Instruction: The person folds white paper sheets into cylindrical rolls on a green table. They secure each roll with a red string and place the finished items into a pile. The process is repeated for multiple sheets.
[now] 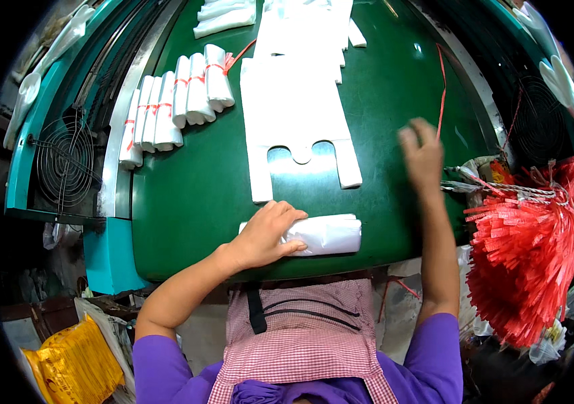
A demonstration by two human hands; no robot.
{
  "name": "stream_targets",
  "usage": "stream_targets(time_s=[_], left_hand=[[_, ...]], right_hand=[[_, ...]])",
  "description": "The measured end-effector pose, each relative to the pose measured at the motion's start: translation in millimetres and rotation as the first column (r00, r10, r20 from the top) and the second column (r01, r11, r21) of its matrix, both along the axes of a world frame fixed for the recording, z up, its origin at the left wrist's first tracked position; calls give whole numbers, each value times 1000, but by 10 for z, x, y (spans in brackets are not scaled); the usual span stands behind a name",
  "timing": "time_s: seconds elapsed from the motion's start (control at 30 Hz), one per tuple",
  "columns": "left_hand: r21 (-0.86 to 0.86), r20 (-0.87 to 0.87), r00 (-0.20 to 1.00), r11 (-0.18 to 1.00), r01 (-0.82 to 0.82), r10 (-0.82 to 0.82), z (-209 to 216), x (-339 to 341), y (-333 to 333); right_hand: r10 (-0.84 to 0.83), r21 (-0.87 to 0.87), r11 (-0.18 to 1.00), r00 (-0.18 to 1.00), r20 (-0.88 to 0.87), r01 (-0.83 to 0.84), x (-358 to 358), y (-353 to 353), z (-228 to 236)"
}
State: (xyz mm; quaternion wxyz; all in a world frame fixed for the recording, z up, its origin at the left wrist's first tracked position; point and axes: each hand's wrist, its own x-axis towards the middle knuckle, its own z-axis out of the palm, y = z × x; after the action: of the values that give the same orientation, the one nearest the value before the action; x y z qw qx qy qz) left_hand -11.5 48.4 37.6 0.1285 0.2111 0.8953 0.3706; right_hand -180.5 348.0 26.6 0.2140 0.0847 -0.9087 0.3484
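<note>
My left hand (pixel 270 232) presses down on a roll of white plastic bags (pixel 330 234) at the near edge of the green table, fingers wrapped over its left end. To the right, my right hand (pixel 423 153) is raised, fingers curled and slightly blurred. A thin red plastic strip (pixel 442 81) runs up from the side of that hand and appears caught in it; the grip point is hidden. Ahead of the roll lies a flat stack of white vest-shaped bags (pixel 293 108), handle loops toward me.
Several rolls tied with red strips (pixel 189 87) lie at the left on the green table (pixel 186 222). A thick bunch of red strips (pixel 519 262) hangs at the right edge. Fan guards (pixel 66 161) flank the table. A yellow package (pixel 75 360) sits at the lower left.
</note>
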Motion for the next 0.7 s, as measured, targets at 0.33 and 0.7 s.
stream_targets(time_s=[0.33,0.7], left_hand=[[500,524,850,787,-361,56,-26,626,-61],[553,262,946,773,-310,191,282,85,-457]], right_hand=[[140,-366,930,960,244,-43,108,-217,-50],[807,-230,503,358,470,-833,1909,-543,527]])
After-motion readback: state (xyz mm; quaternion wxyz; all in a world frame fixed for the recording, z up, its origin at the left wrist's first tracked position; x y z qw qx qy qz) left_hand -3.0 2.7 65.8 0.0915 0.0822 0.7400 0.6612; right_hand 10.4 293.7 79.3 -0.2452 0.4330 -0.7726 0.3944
